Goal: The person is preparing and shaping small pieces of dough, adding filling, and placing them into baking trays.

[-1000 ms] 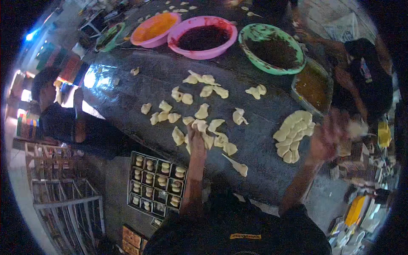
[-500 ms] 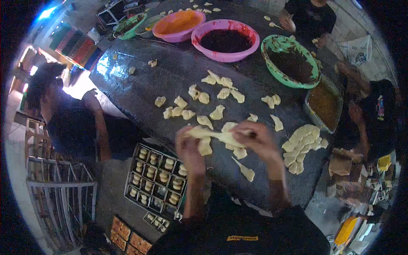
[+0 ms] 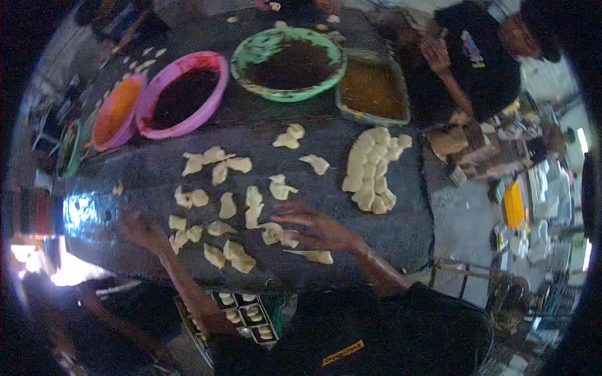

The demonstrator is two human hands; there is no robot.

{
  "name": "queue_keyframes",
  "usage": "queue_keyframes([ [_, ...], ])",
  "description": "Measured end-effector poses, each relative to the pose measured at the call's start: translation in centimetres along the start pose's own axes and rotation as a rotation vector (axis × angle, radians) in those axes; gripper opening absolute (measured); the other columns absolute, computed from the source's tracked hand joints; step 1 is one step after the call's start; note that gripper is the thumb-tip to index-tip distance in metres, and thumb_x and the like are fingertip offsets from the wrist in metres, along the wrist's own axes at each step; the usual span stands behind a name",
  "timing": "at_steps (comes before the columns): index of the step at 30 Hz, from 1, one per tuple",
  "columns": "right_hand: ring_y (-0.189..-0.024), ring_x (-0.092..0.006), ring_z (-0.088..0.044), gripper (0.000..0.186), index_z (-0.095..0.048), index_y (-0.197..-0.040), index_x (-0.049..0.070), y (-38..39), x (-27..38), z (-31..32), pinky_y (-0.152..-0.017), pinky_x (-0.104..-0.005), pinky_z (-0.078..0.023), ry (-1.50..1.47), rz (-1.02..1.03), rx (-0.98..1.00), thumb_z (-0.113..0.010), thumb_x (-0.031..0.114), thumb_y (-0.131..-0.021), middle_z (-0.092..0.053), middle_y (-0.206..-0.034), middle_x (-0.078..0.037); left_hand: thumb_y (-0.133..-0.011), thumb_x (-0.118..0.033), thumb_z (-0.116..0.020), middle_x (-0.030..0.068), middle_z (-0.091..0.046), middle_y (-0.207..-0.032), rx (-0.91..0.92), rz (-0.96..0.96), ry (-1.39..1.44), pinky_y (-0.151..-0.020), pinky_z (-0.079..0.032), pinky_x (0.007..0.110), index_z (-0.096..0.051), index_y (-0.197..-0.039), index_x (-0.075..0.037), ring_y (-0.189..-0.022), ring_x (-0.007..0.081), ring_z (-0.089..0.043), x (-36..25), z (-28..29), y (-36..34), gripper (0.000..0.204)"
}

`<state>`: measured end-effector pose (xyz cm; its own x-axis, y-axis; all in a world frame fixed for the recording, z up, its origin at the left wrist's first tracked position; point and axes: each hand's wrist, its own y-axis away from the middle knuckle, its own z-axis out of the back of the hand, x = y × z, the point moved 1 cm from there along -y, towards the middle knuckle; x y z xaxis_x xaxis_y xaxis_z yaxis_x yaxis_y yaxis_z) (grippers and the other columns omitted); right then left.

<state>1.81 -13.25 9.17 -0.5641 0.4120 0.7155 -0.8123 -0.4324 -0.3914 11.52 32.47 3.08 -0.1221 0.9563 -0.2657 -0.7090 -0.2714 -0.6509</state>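
Observation:
My right hand [image 3: 316, 230] is low over the table, fingers stretched and apart, palm down. Its thumb side meets or nearly meets a small pale dough piece [image 3: 271, 234]; whether they touch I cannot tell. A long dough strip [image 3: 316, 256] lies just below the wrist. Farther left, my left hand [image 3: 143, 230] reaches out over the table's left part, dark and smeared, so its fingers do not read clearly. Between the hands lie several loose dough pieces [image 3: 238, 257], torn and uneven. A large slab of joined dough balls [image 3: 370, 166] rests to the right.
Along the far side stand an orange-filled tub [image 3: 142, 80], a pink basin [image 3: 215, 94] with dark filling, a green basin [image 3: 335, 47] and a rectangular tub [image 3: 404, 116]. A tray of small dough balls [image 3: 273, 311] is below the near edge. A co-worker's hand [image 3: 436, 53] shows at right.
The view has turned to the right. The dough stretched between both hands is no longer held there. My hands have moved apart, the left one outward to the left.

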Motion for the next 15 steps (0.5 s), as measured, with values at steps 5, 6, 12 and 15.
queue_keyframes([
  [5,-0.11,-0.0197,-0.056,0.038,-0.063,-0.12,0.01,15.2,-8.5,9.7,-0.088,-0.0359,-0.048,0.013,-0.882,-0.518,-0.073,0.014,-0.084,-0.062,-0.115,-0.009,-0.081,-0.015,-0.067,0.0108,-0.059,-0.126,0.131,0.09,0.798,-0.102,-0.044,0.047,-0.06,-0.124,-0.012,-0.116,0.0298,-0.055,-18.9,-2.8,5.7,0.044],
  [6,-0.1,-0.0186,-0.059,0.036,-0.063,-0.118,0.009,17.0,-9.5,11.8,-0.082,-0.0345,-0.049,0.133,-1.029,-0.526,-0.072,0.014,-0.084,-0.064,-0.11,-0.009,-0.075,-0.003,-0.069,0.0138,-0.059,-0.123,0.283,0.08,0.671,-0.097,-0.048,0.043,-0.059,-0.123,-0.009,-0.111,0.029,-0.057,-25.0,-0.3,7.7,0.05],
  [12,-0.082,-0.0185,-0.062,0.035,-0.062,-0.11,0.004,20.3,-17.8,10.4,-0.07,-0.0348,-0.05,0.521,-0.653,-0.575,-0.074,0.022,-0.083,-0.065,-0.102,-0.012,-0.083,0.004,-0.058,0.0117,-0.066,-0.108,0.414,-0.339,1.011,-0.089,-0.05,0.038,-0.065,-0.109,-0.007,-0.105,0.0298,-0.061,-45.6,0.2,15.0,0.03],
  [15,-0.086,-0.0228,-0.062,0.048,-0.058,-0.114,0.003,16.1,-14.7,9.8,-0.073,-0.0374,-0.049,0.117,-0.982,-0.334,-0.077,0.028,-0.078,-0.062,-0.104,-0.016,-0.082,0.007,-0.056,0.0118,-0.063,-0.112,0.598,-0.269,1.016,-0.089,-0.048,0.043,-0.062,-0.114,-0.005,-0.103,0.0326,-0.059,-45.5,0.1,16.8,0.035],
])
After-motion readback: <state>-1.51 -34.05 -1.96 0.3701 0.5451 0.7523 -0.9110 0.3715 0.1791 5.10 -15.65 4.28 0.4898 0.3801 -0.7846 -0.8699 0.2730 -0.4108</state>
